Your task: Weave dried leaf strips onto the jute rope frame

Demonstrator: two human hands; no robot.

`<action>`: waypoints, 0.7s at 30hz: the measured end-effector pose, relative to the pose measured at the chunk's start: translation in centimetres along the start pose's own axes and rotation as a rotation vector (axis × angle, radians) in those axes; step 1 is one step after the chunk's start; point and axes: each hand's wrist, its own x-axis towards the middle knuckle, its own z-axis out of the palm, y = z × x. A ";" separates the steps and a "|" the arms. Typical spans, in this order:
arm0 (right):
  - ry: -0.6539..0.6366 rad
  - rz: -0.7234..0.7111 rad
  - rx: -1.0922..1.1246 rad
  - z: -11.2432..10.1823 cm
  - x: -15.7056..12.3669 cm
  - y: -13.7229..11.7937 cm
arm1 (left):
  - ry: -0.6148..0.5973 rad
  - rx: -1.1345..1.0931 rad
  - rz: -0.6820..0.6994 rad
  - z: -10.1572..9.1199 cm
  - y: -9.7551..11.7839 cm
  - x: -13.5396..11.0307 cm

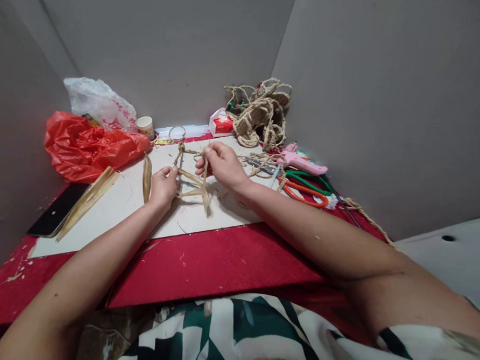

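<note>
In the middle of the white board (pixel 103 222), my left hand (pixel 164 185) pinches a flat, tan dried leaf strip near the foot of a twisted straw cord (pixel 179 155). My right hand (pixel 223 166) is closed, thumb against fingers, on a pale dried leaf strip (pixel 205 192) that hangs down and crosses other strips between the hands. A thin rod stands or lies behind the cord; its ends are hidden. Left of my left hand lies a folded brown dried leaf (pixel 146 178), apart from the fingers.
At left are a red plastic bag (pixel 90 147), a white bag (pixel 100 102), a paper cup (pixel 145 127), a phone (pixel 58 209) and a bundle of leaf strips (pixel 88 201). Braided straw coils (pixel 258 117), a pink glue gun (pixel 302 160) and orange-handled scissors (pixel 306 198) are at right.
</note>
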 end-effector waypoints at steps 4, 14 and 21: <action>0.249 -0.085 0.191 -3.3 0.7 -4.6 | 0.010 0.031 -0.012 -0.1 0.2 -0.2; 0.004 -0.320 -0.312 -3.5 -1.5 -5.8 | -0.004 0.029 0.003 -0.3 0.2 0.0; -0.488 -0.070 -0.737 2.7 -3.1 2.1 | -0.035 -0.128 -0.080 -0.5 0.2 0.1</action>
